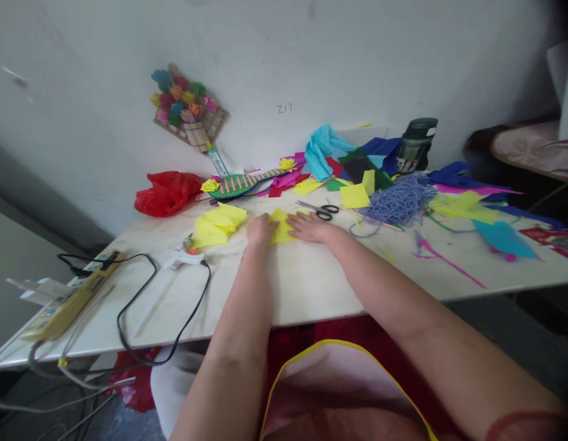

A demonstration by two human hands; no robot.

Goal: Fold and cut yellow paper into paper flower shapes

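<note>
White table [311,288], left hand [260,231] and right hand [311,225] flat, pressing yellow paper [280,225], scissors [321,210] near.

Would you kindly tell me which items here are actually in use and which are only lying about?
In use:
left hand
right hand
yellow paper pressed flat under both hands

Lying about:
scissors
crumpled yellow paper
glue gun
power strip
purple yarn
red bag
</note>
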